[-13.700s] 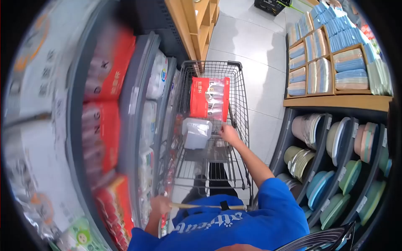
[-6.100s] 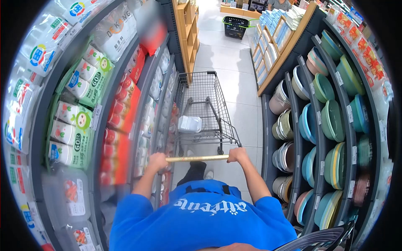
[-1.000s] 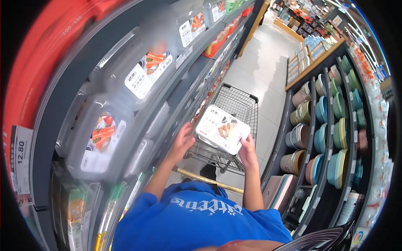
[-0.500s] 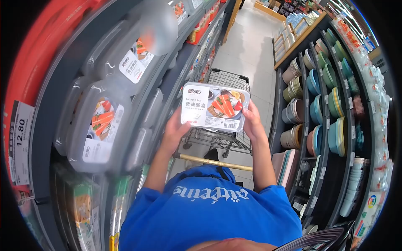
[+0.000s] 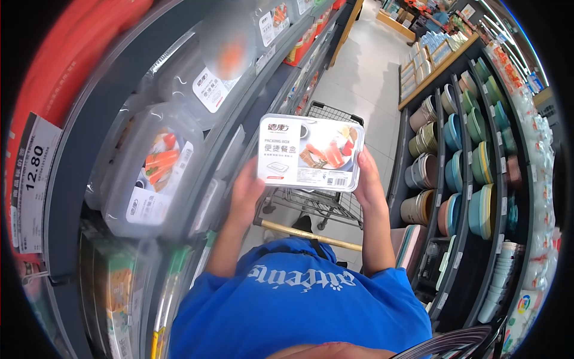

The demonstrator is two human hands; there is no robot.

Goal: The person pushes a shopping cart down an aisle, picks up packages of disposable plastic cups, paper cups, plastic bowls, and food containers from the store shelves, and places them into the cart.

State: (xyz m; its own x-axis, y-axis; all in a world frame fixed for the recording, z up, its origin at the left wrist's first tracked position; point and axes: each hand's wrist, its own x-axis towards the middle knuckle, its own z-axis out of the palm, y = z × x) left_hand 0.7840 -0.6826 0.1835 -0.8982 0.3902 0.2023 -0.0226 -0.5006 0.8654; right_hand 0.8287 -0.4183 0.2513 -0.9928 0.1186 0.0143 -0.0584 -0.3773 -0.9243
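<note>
A pack of clear plastic food boxes is held up level before me, its printed label facing me with a picture of food on it. My left hand grips its left end, thumb at the lower left corner. On the right end, my right hand is closed around the edge, the fingers partly hidden behind the pack. Below and behind the pack stands a wire shopping cart, its yellowish handle just in front of my body.
Similar food box packs fill the left shelf, beside a price tag reading 12.80. Along the right, shelves hold stacked bowls and bins. A tiled aisle runs ahead, with a person far off.
The pack has tilted slightly and come a little closer to me, still between both hands. My view has shifted a little, and a distant person has come into sight.
</note>
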